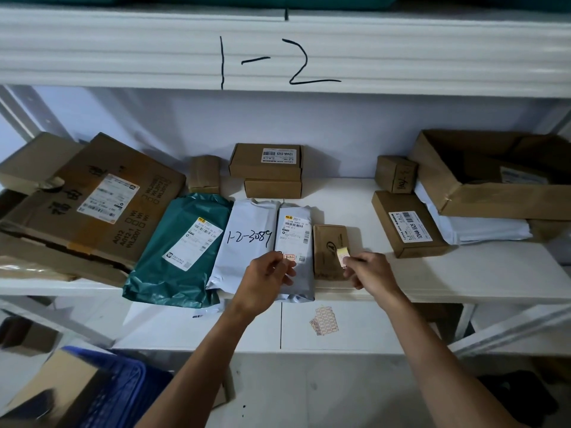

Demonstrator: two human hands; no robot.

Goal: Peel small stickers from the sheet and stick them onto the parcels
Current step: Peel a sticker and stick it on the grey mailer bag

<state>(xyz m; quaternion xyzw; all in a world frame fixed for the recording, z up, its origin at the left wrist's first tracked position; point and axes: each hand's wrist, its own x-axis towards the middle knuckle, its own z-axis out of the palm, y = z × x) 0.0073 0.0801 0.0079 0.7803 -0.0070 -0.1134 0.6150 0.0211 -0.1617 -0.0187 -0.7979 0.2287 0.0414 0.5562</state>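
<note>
My left hand (268, 278) rests on the lower part of a grey mailer bag (293, 273), its fingertips pressing a small orange sticker (289, 257) onto the bag's label. My right hand (369, 270) pinches a small yellowish strip of sticker backing (343, 256) above a small brown parcel (330, 251). A white mailer marked 1-2-3089 (247, 242) and a green mailer (182, 248) lie to the left. A used sticker sheet (324, 320) lies on the lower white shelf.
Cardboard boxes stand at the shelf's back (265, 162) and right (408, 223); an open box (494, 174) sits far right. A large flat carton (89, 205) leans at left. A blue crate (123, 390) is below left. The shelf beam (278, 54) reads 1-2.
</note>
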